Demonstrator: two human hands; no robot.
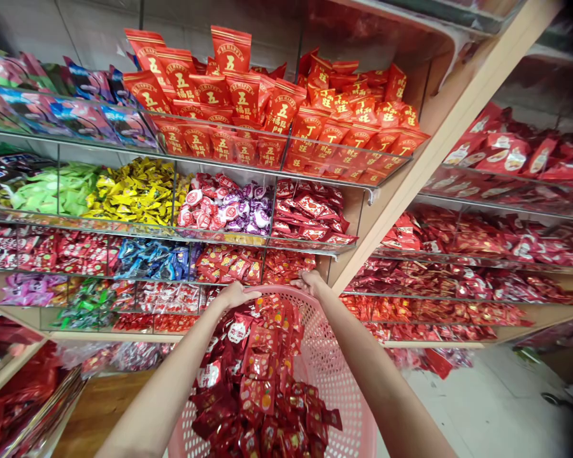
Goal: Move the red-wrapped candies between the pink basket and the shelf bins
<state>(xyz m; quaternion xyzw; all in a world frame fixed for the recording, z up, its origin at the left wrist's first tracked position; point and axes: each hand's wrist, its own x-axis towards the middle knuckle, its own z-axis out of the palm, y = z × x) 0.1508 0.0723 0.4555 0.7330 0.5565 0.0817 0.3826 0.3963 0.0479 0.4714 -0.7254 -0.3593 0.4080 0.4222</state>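
Observation:
A pink perforated plastic basket (pixel 332 356) is in front of me, full of small red wrapped candies (pixel 258 366), some with orange fruit prints. My left hand (pixel 237 294) is closed at the left of its far rim, thumb pointing inward along the edge. At the right of that rim my right hand (pixel 310 282) has its fingers curled, close to the shelf front. Some fingers of both hands are hidden. Just beyond the hands lies a compartment of red candy packets (pixel 289 266).
A tiered candy shelf fronts me, its compartments split by clear dividers. Large red packets (pixel 239 95) fill the top tier, yellow candies (pixel 134 191) a middle one. A slanting wooden upright (pixel 439 149) parts it from the right shelf. Pale floor (pixel 487 407) shows at lower right.

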